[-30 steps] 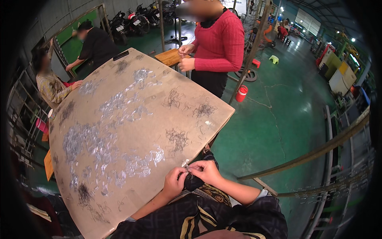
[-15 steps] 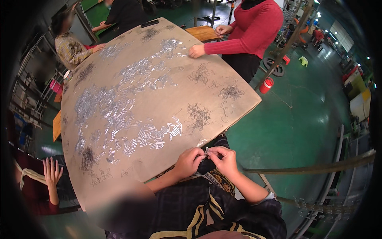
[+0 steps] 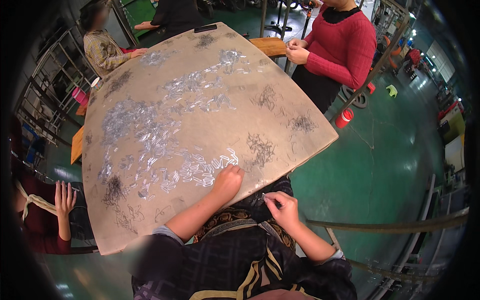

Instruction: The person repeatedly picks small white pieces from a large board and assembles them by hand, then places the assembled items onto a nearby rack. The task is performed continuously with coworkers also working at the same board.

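We sit at the near edge of a large tan counter [image 3: 200,125] strewn with small clear plastic pieces and dark tangles of thin wire. Our left hand [image 3: 227,181] rests on the counter's near edge, loosely curled, its knuckles touching the nearest row of clear pieces [image 3: 200,172], which lie side by side with their long axes running roughly away from us. We cannot tell whether those fingers are closed on a piece or only resting on the row.

Our right hand [image 3: 284,207] is off the counter, just past its near edge and over our lap. Its thumb and forefinger are pinched on one small clear piece [image 3: 264,197], too small for us to make out its shape. The pinched piece points back toward the counter edge and toward the left hand, which is near but not touching.

So the loose row lies to the left of and beyond the right hand, right under the left hand; the left hand is plainly the nearer one. A dark wire tangle [image 3: 260,149] lies on the counter just beyond both hands, nearer the right.

Around the counter, a person in a red sweater [image 3: 345,47] stands at the far right corner, a person in a plaid shirt [image 3: 106,50] sits at the far left, and another person's hand [image 3: 65,197] shows beside the left edge.
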Available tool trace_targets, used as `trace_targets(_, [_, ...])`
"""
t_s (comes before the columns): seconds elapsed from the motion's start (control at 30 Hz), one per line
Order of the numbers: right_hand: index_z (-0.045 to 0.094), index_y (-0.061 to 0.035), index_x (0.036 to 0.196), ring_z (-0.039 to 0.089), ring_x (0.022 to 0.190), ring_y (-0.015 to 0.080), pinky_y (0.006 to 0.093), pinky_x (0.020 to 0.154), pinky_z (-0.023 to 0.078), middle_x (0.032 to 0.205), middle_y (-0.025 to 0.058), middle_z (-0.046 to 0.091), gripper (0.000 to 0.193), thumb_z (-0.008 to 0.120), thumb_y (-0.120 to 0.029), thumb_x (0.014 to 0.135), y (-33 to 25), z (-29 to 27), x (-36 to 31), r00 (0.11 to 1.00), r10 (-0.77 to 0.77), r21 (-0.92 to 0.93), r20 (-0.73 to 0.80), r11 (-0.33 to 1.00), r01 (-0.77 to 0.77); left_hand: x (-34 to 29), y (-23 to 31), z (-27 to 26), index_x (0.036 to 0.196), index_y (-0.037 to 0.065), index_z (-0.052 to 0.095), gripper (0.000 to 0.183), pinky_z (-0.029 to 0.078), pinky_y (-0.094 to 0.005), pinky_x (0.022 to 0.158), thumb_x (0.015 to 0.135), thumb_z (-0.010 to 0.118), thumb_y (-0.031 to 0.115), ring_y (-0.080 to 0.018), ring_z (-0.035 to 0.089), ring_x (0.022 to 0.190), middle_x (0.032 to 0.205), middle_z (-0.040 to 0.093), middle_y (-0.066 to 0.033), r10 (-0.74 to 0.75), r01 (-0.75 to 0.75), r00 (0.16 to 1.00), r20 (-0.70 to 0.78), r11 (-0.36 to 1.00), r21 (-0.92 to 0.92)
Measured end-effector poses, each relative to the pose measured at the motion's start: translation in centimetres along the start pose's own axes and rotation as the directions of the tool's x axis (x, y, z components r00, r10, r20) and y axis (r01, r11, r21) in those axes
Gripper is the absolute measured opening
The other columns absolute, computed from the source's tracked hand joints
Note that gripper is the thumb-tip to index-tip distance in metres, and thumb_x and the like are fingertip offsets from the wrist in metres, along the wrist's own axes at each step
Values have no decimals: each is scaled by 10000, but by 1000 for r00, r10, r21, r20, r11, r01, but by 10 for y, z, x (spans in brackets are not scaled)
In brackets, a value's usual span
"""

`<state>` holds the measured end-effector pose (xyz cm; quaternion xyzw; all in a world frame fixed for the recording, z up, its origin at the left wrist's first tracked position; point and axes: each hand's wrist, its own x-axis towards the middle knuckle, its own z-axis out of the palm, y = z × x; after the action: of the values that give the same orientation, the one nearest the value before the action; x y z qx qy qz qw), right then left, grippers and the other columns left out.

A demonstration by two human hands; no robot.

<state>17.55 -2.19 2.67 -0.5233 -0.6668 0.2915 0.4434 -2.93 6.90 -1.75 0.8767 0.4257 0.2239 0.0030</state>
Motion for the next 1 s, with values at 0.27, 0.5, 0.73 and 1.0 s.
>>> trace_targets(0.27, [685,3,896,634,607,225,299,549,492,781,121,664,89,697,-4,807,1,2,-2,1000,-17,22,0,1000,17,28,10,6,776,-3,655,130,563,-352,628,712,587,87,-286,658,811,826,655,-133,20,-132,923,385,955,267])
trace_targets(0.5, [685,3,892,640,623,246,314,565,500,782,125,665,89,700,-22,809,1,0,-6,999,-48,9,-6,999,48,32,-7,0,820,5,637,104,528,-400,751,745,583,52,-334,636,854,856,636,-175,-3,0,981,193,1000,14])
trace_targets(0.73, [682,4,883,644,627,245,320,568,507,764,123,659,92,709,-23,799,3,-1,-8,999,-50,21,21,999,50,18,-25,1,980,-51,552,165,444,-486,919,862,539,64,-438,548,1051,1070,592,-278,-307,319,947,97,935,-156])
trace_targets(1.0, [683,1,875,639,615,248,325,562,505,742,123,651,94,713,-22,789,8,8,-5,993,-114,25,-3,993,114,5,2,-14,962,-25,554,119,489,-449,809,862,578,34,-397,602,910,1033,618,-221,-308,342,940,148,861,-377])
